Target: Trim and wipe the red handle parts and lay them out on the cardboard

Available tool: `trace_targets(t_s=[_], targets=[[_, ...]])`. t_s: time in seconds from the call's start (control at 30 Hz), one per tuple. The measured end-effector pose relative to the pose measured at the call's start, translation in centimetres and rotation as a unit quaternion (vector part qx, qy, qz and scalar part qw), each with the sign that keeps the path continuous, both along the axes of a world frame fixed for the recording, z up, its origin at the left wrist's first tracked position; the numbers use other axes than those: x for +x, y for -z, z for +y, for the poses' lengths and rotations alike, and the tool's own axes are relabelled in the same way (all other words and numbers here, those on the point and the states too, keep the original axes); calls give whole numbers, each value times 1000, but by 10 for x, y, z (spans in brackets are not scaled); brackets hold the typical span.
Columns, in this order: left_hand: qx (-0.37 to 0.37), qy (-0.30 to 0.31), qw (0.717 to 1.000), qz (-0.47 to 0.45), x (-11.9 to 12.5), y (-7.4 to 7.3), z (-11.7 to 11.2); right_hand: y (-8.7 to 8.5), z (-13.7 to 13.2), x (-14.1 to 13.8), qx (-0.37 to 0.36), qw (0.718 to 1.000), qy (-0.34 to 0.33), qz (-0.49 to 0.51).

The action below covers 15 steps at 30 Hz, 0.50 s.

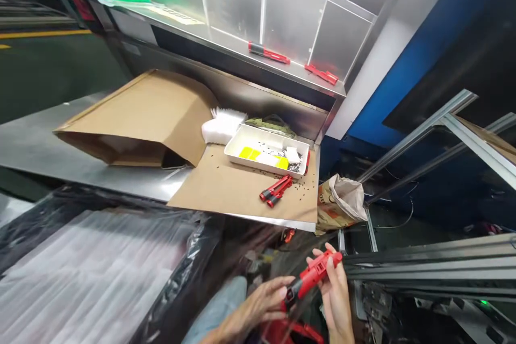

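In the head view, a red-and-black plastic device (316, 271), long and narrow, is held slantwise low in front of me. My left hand (268, 298) is closed around its black end, at the lower left. My right hand (336, 293) grips the red end, with the thumb on top and fingers behind. Two similar red-and-black devices (276, 191) lie side by side on a brown paper sheet (226, 188). Just behind them stands a white tray (266, 158) holding yellow pieces, a small white block and many tiny black bits.
A large brown paper bag (141, 113) lies on the metal table, beside white foam sheets (223, 124). Another red device (268, 52) and a red part (321, 73) rest on the shelf. An open paper sack (342, 199) stands at right; plastic-wrapped white sheets (92, 279) fill the lower left.
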<state>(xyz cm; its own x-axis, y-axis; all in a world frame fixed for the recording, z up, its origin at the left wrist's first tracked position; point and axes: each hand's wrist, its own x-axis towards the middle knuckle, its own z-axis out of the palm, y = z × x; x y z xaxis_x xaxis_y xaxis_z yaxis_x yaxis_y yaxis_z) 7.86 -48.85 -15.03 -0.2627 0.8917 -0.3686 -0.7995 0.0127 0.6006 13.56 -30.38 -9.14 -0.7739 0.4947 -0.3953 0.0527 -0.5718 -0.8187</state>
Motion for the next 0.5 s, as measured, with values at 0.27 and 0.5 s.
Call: trace_targets(t_s=[0.27,0.5], targets=[[7,1,999,-48,-96,-9,-7,6,-34,-114,-35,998,-55,14],[75,-35,978,-192,-183,-44,-13,-22,-44,-200,25,997,-65,23]])
